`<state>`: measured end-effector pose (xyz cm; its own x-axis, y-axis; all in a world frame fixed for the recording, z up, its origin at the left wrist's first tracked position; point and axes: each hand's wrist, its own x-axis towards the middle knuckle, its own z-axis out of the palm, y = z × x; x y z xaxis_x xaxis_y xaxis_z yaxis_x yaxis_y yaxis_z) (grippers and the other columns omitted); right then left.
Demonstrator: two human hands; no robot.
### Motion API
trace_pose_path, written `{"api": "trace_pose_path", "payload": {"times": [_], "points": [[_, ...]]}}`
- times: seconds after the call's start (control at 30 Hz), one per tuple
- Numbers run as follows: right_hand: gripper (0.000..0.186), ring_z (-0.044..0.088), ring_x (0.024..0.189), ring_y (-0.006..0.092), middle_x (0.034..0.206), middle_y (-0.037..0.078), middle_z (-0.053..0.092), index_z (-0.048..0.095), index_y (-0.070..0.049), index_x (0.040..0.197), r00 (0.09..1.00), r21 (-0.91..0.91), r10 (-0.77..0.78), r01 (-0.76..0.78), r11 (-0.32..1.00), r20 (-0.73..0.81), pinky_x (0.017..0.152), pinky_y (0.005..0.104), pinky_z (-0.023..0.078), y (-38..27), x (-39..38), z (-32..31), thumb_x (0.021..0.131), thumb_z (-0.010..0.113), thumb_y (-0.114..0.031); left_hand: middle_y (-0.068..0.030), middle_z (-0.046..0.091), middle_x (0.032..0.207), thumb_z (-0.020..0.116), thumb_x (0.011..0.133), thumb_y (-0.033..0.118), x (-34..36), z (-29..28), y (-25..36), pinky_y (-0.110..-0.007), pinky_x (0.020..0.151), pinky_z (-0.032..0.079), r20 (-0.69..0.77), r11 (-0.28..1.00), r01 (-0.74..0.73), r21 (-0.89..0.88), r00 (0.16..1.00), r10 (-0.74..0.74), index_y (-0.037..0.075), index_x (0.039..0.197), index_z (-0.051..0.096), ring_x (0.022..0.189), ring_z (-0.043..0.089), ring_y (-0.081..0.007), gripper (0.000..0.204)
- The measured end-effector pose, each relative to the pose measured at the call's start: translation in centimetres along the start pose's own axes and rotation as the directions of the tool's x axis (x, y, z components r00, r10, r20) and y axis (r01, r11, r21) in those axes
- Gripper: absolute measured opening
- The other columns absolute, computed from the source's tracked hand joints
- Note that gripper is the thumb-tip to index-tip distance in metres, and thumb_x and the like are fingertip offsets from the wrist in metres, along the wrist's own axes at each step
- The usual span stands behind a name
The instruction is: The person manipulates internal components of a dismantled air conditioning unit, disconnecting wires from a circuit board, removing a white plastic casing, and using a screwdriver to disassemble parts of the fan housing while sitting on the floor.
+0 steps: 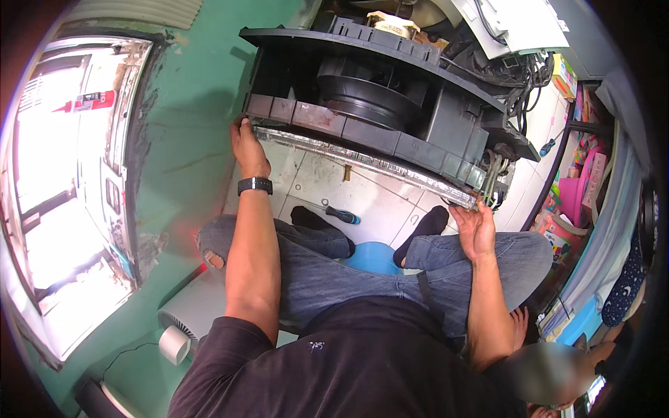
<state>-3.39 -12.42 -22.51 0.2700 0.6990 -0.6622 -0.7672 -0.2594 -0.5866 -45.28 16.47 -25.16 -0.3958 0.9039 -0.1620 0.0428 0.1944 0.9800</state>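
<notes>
A dark grey plastic housing (pixel 376 90) with a black round fan part stands across the top of my view, a long silver finned coil (pixel 355 160) along its near lower edge. My left hand (pixel 247 146), below a black watch, grips the left end of that coil, fingers curled round its edge. My right hand (pixel 475 230) holds the other end palm up, fingers curled under it, beside bent copper pipes (pixel 491 177). A blue-handled screwdriver (pixel 343 216) lies on the white tiled floor between my socked feet. I sit on a blue stool (pixel 369 258).
A green wall (pixel 181 125) and bright doorway are left, a white appliance (pixel 195 299) lower left. A white panel (pixel 495 24) with cables sits behind the housing. Colourful items (pixel 575 181), curtains and a second screwdriver (pixel 547 146) are right. Another person (pixel 550 369) is at the lower right.
</notes>
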Motion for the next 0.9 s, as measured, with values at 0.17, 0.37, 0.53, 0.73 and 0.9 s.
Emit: {"api": "trace_pose_path", "payload": {"times": [0.17,0.37,0.53,0.73,0.9], "points": [[0.041,0.061,0.118,0.0242,0.127,0.011,0.064,0.055,-0.005,0.134,1.0,-0.019,-0.012,0.012,1.0,0.012,0.109,0.0456,0.046,0.0,0.3,-0.2,0.104,0.045,-0.031,-0.0127,0.061,0.124,0.051,0.103,0.023,0.3,-0.6,-0.1,-0.035,0.106,0.038,0.08,0.999,0.013,0.052,0.997,-0.017,-0.002,0.126,0.058,0.117,0.053,-0.0217,0.035],[0.042,0.062,0.116,0.024,0.127,0.01,0.065,0.055,-0.005,0.133,1.0,-0.039,-0.015,0.015,0.999,0.0,0.109,0.0455,0.046,0.4,0.5,-0.8,0.104,0.044,-0.033,-0.018,0.056,0.14,0.051,0.105,0.032,-0.1,-0.7,0.3,-0.036,0.113,0.033,0.146,0.991,0.019,0.135,0.988,-0.039,-0.007,0.142,0.048,0.13,0.049,-0.0267,0.054],[0.043,0.061,0.118,0.0258,0.128,0.012,0.063,0.055,-0.005,0.133,1.0,-0.083,-0.006,0.005,0.997,-0.006,0.109,0.0455,0.046,0.6,0.7,-0.7,0.103,0.044,-0.034,-0.0237,0.048,0.146,0.05,0.105,0.043,0.9,-0.2,-0.1,-0.039,0.115,0.031,0.125,0.973,0.004,0.231,0.992,-0.034,-0.007,0.141,0.05,0.136,0.044,-0.0313,0.061],[0.05,0.057,0.126,0.0311,0.133,0.017,0.06,0.049,-0.003,0.139,0.999,-0.111,0.004,-0.01,0.994,-0.054,0.115,0.0473,0.04,0.7,0.6,0.0,0.103,0.043,-0.036,-0.0273,0.048,0.146,0.048,0.105,0.05,1.9,0.6,-1.2,-0.042,0.114,0.033,0.138,0.964,-0.099,0.245,0.988,0.066,-0.008,0.137,0.052,0.136,0.045,-0.0366,0.067],[0.047,0.059,0.122,0.0322,0.131,0.018,0.061,0.052,-0.004,0.136,0.995,-0.153,-0.005,-0.011,0.988,-0.101,0.112,0.0462,0.042,0.8,1.8,0.4,0.104,0.043,-0.037,-0.0226,0.06,0.134,0.05,0.105,0.042,3.3,1.2,-1.3,-0.043,0.108,0.04,-0.013,0.965,0.071,0.252,0.997,-0.07,-0.008,0.133,0.055,0.125,0.056,-0.0338,0.058]]}}
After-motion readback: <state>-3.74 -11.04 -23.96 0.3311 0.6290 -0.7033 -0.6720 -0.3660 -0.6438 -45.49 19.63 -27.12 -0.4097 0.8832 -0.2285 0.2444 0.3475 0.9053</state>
